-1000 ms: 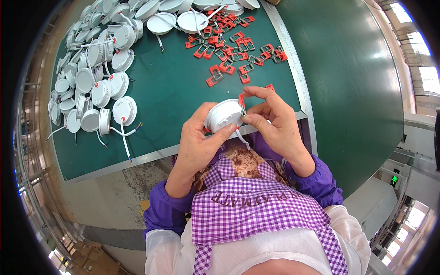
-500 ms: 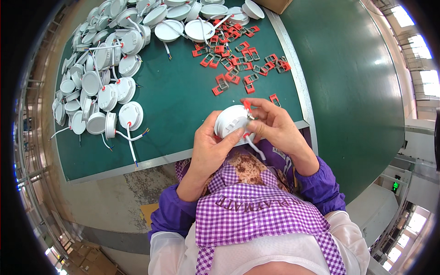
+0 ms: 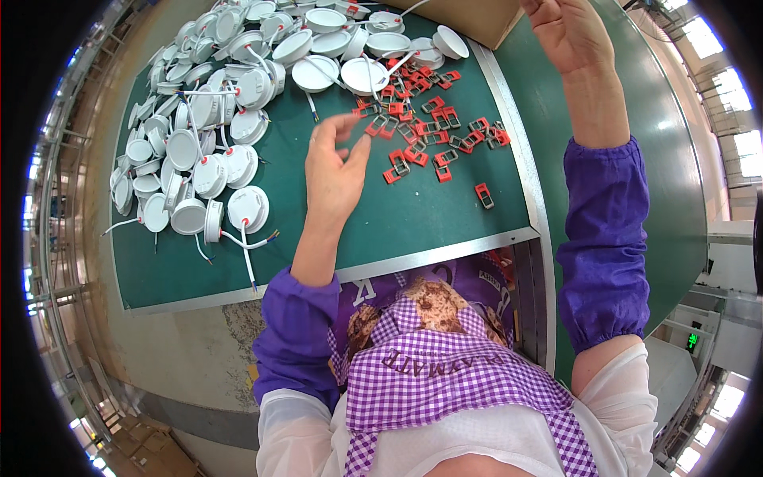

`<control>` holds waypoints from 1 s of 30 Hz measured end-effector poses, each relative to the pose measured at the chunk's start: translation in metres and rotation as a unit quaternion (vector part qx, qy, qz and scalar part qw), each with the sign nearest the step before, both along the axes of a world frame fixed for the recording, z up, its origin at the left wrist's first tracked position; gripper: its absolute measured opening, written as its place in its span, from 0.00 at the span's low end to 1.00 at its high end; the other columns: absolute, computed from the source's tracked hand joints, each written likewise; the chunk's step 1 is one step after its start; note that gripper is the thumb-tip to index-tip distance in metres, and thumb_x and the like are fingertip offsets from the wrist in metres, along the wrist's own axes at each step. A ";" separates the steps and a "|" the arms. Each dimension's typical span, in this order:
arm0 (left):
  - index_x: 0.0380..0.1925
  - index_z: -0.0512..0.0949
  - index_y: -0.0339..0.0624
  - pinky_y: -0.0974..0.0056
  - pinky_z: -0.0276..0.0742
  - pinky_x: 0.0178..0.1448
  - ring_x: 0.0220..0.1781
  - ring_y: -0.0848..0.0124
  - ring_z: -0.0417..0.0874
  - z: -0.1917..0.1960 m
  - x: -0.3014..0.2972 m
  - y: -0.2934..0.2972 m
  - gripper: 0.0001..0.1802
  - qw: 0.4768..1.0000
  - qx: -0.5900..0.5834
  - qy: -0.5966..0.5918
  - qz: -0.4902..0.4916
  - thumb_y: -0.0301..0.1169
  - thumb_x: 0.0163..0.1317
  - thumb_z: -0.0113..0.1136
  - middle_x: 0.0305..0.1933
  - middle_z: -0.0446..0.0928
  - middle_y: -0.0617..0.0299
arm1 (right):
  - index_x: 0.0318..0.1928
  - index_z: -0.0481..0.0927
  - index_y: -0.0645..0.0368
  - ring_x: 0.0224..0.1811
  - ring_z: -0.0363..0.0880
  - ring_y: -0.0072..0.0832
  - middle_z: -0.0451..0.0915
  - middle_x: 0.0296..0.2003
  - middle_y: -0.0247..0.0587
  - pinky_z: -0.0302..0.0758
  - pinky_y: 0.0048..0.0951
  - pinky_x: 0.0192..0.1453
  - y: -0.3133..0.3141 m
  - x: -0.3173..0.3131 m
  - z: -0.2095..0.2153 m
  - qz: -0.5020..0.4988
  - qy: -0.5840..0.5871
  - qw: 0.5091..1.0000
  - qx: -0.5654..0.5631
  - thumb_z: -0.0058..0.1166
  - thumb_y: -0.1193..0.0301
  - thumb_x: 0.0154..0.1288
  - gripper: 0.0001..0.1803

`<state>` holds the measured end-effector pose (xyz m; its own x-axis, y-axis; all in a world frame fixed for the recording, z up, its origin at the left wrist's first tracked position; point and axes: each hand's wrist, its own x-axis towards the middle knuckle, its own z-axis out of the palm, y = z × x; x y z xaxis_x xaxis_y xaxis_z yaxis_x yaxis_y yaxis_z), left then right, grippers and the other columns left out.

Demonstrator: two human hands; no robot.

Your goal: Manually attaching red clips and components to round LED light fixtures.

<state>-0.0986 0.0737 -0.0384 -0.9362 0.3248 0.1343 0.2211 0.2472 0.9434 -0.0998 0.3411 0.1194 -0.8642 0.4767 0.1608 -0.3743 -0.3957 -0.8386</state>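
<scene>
My left hand (image 3: 335,171) is over the green table, fingers bent and apart, with nothing seen in it. Its fingertips are slightly blurred and come near a scatter of red-and-metal spring clips (image 3: 439,119). My right hand (image 3: 568,36) is stretched far forward at the upper right, beside a cardboard box (image 3: 469,20). Its palm shows bare, but the frame's top edge cuts off the fingertips, so anything at them is hidden. Round white lamps (image 3: 249,208) with white cables lie piled to the left of my left hand. One clip (image 3: 484,195) lies apart near the table's front right.
A metal strip (image 3: 513,135) edges the green table (image 3: 294,211) on the right and along the front. Beyond it stretches another green surface (image 3: 668,183). White lamps also fill the table's far side, behind the clips.
Half a second ago both hands held a white lamp with a red clip near the front edge. That lamp is out of sight. My right hand has moved far forward; my left has moved toward the clips.
</scene>
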 end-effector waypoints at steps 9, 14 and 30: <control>0.48 0.78 0.37 0.50 0.67 0.62 0.60 0.50 0.71 -0.002 -0.097 0.052 0.32 0.931 -0.237 0.268 0.077 0.47 0.47 0.68 0.56 0.75 0.46 | 0.44 0.81 0.58 0.41 0.79 0.44 0.76 0.39 0.48 0.76 0.41 0.45 -0.104 0.069 -0.137 0.084 -0.122 0.755 0.639 0.55 0.76 0.59 0.12; 0.55 0.77 0.45 0.47 0.70 0.61 0.59 0.48 0.71 -0.013 -0.101 0.059 0.33 0.889 -0.367 0.275 0.009 0.45 0.47 0.69 0.58 0.72 0.45 | 0.49 0.76 0.60 0.44 0.76 0.44 0.73 0.43 0.47 0.75 0.40 0.44 -0.113 0.082 -0.158 0.092 -0.116 0.658 0.738 0.58 0.76 0.57 0.17; 0.65 0.61 0.32 0.61 0.71 0.61 0.59 0.61 0.73 0.013 0.005 -0.006 0.43 1.000 0.014 -0.014 -0.007 0.31 0.49 0.69 0.59 0.67 0.51 | 0.42 0.79 0.60 0.40 0.78 0.41 0.75 0.37 0.42 0.76 0.38 0.41 -0.118 0.112 -0.172 0.040 -0.103 0.757 0.644 0.59 0.74 0.56 0.12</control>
